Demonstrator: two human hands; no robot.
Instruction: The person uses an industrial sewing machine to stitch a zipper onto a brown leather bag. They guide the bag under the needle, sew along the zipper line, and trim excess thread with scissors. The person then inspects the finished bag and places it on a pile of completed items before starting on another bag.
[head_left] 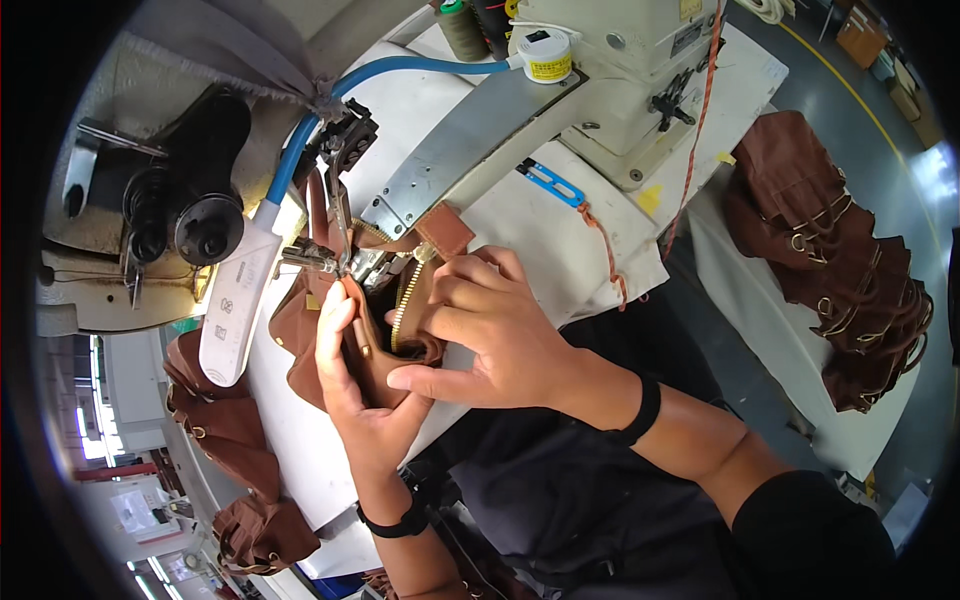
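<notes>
At the sewing machine (475,140), both hands (355,415) (510,340) hold a brown bag (376,372).

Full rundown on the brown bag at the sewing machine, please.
Brown leather-look bag, soft and creased, its mouth gaping over a dark inside. A brass-coloured toothed zip runs along the opening, and a square brown leather-look tab sits near the zip's far end. The bare left hand grips its left side; the bare right hand holds the right rim. Its far edge meets the sewing machine's metal parts; whether it is clamped there I can't tell.
</notes>
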